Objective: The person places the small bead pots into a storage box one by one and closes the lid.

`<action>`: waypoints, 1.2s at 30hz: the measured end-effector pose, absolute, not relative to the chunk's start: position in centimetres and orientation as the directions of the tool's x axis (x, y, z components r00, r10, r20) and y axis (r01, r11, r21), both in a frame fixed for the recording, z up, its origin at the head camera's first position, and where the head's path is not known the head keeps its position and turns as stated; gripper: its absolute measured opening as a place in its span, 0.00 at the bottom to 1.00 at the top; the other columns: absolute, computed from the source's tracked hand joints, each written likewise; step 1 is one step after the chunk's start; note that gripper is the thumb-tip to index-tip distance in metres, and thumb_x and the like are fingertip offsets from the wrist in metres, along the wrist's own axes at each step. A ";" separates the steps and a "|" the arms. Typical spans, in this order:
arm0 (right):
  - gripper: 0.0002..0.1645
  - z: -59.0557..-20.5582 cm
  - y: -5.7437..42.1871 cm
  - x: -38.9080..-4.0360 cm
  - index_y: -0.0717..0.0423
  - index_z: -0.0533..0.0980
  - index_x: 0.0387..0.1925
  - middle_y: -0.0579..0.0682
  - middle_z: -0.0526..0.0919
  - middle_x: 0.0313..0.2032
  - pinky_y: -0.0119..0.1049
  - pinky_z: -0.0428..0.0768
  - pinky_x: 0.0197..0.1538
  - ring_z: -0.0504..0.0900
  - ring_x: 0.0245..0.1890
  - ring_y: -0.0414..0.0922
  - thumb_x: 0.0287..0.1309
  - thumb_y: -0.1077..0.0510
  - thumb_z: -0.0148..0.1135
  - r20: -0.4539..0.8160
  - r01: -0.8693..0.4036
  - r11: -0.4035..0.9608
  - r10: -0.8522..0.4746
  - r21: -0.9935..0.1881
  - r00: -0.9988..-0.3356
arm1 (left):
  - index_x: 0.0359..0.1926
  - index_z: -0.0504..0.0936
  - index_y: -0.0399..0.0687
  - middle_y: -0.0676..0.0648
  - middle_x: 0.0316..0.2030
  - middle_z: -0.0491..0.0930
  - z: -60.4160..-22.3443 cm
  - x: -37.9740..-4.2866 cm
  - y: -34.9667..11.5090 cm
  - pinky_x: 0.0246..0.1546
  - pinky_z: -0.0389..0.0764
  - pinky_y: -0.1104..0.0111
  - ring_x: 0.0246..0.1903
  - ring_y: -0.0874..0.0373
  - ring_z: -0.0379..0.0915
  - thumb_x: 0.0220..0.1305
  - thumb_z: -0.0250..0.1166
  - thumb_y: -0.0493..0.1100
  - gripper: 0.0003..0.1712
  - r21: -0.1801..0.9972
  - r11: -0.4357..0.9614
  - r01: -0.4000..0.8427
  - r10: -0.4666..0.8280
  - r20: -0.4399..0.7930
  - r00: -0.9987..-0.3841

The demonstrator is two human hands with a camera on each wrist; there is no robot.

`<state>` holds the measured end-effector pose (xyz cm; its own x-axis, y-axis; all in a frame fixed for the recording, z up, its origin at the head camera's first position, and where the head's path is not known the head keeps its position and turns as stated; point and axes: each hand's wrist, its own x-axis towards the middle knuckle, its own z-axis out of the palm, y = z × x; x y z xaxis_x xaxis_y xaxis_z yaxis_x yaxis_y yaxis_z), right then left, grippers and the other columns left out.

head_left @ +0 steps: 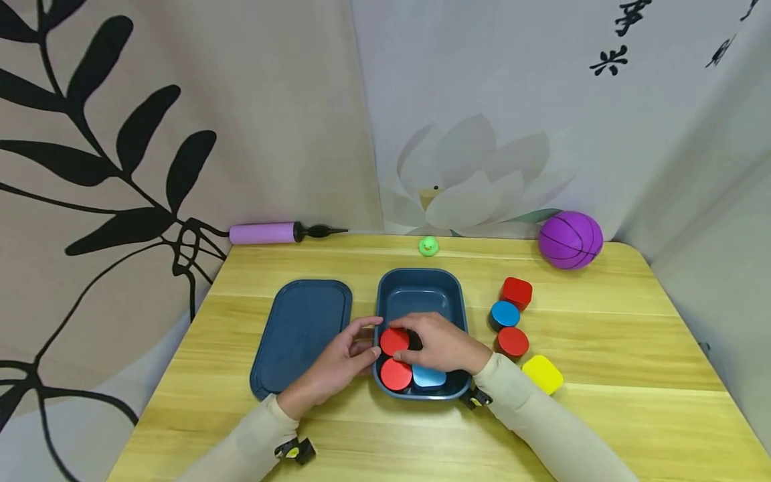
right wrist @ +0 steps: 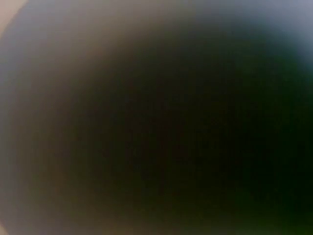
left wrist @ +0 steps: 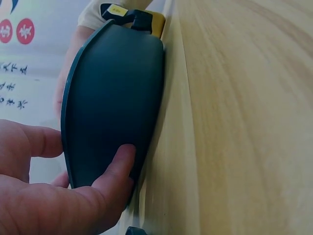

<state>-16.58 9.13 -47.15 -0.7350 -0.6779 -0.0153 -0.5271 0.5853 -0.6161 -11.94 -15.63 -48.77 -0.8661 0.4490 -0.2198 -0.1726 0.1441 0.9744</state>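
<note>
In the head view, a dark blue rectangular box [head_left: 421, 276] holds two red round-topped blocks and a light blue block [head_left: 429, 377]. My right hand [head_left: 442, 341] reaches inside, pinching the upper red round block [head_left: 394, 341] between thumb and fingers. Just below it sits the other red round block [head_left: 396, 375]. My left hand [head_left: 340, 358] rests its fingertips against the box's left side, the fingers loosely bent. The left wrist view gives a close look at the box's outer wall [left wrist: 115, 98], touched by those fingers. Dark blur fills the right wrist view.
Left of the box lies a dark blue lid [head_left: 304, 328]. To the right stand a red block [head_left: 516, 292], a blue round block [head_left: 504, 314], a red round block [head_left: 512, 342] and a yellow block [head_left: 543, 374]. Along the back are a purple pump [head_left: 263, 233], green toy [head_left: 428, 246] and purple ball [head_left: 570, 239].
</note>
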 end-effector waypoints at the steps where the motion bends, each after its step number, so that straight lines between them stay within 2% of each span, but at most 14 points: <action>1: 0.34 -47.2 9.1 -16.6 0.57 0.79 0.68 0.50 0.86 0.61 0.42 0.84 0.59 0.83 0.57 0.44 0.65 0.46 0.74 -0.016 -0.528 0.587 -0.678 -0.614 -0.734 | 0.81 0.60 0.52 0.34 0.74 0.66 -48.8 -11.9 -15.6 0.56 0.86 0.56 0.69 0.41 0.74 0.81 0.59 0.42 0.34 0.975 0.143 -0.170 0.450 -0.217 -0.866; 9: 0.32 -47.1 9.5 -16.4 0.55 0.80 0.67 0.50 0.85 0.62 0.45 0.84 0.61 0.83 0.61 0.46 0.66 0.46 0.73 0.020 -0.546 0.578 -0.676 -0.607 -0.737 | 0.81 0.60 0.52 0.34 0.74 0.66 -49.2 -11.8 -15.6 0.56 0.86 0.59 0.69 0.41 0.73 0.81 0.59 0.43 0.34 0.976 0.141 -0.165 0.459 -0.212 -0.863; 15: 0.30 -46.7 10.1 -16.1 0.55 0.80 0.65 0.48 0.86 0.60 0.44 0.85 0.59 0.85 0.57 0.43 0.67 0.48 0.72 0.089 -0.567 0.525 -0.679 -0.634 -0.728 | 0.81 0.59 0.51 0.33 0.74 0.65 -49.2 -11.7 -15.7 0.56 0.86 0.58 0.70 0.39 0.73 0.81 0.59 0.43 0.34 0.977 0.143 -0.156 0.462 -0.205 -0.863; 21: 0.29 -45.9 11.2 -16.0 0.57 0.80 0.65 0.54 0.85 0.60 0.50 0.87 0.56 0.87 0.55 0.50 0.67 0.49 0.72 0.157 -0.577 0.479 -0.663 -0.662 -0.731 | 0.81 0.60 0.51 0.33 0.74 0.65 -49.0 -11.7 -15.6 0.56 0.86 0.56 0.69 0.40 0.74 0.81 0.59 0.43 0.33 0.977 0.155 -0.146 0.446 -0.201 -0.872; 25: 0.28 -45.4 12.3 -16.0 0.53 0.80 0.65 0.54 0.85 0.60 0.51 0.87 0.53 0.87 0.55 0.52 0.67 0.50 0.72 0.193 -0.571 0.487 -0.625 -0.661 -0.756 | 0.81 0.61 0.52 0.34 0.74 0.65 -49.0 -11.8 -15.5 0.55 0.87 0.55 0.68 0.41 0.74 0.81 0.59 0.43 0.33 0.975 0.174 -0.138 0.434 -0.202 -0.878; 30: 0.27 -44.6 14.1 -15.8 0.49 0.81 0.64 0.48 0.86 0.58 0.46 0.88 0.52 0.87 0.54 0.51 0.66 0.49 0.74 0.219 -0.539 0.517 -0.554 -0.665 -0.803 | 0.80 0.61 0.52 0.34 0.74 0.65 -49.0 -11.8 -15.5 0.55 0.87 0.56 0.68 0.41 0.74 0.80 0.60 0.43 0.33 0.974 0.179 -0.135 0.428 -0.201 -0.881; 36: 0.26 -43.7 17.0 -15.6 0.51 0.82 0.63 0.47 0.87 0.58 0.47 0.89 0.51 0.87 0.54 0.51 0.66 0.51 0.74 0.226 -0.475 0.533 -0.466 -0.701 -0.856 | 0.80 0.62 0.52 0.34 0.74 0.66 -49.1 -11.7 -15.5 0.54 0.87 0.57 0.66 0.42 0.75 0.80 0.60 0.42 0.33 0.974 0.185 -0.131 0.422 -0.199 -0.884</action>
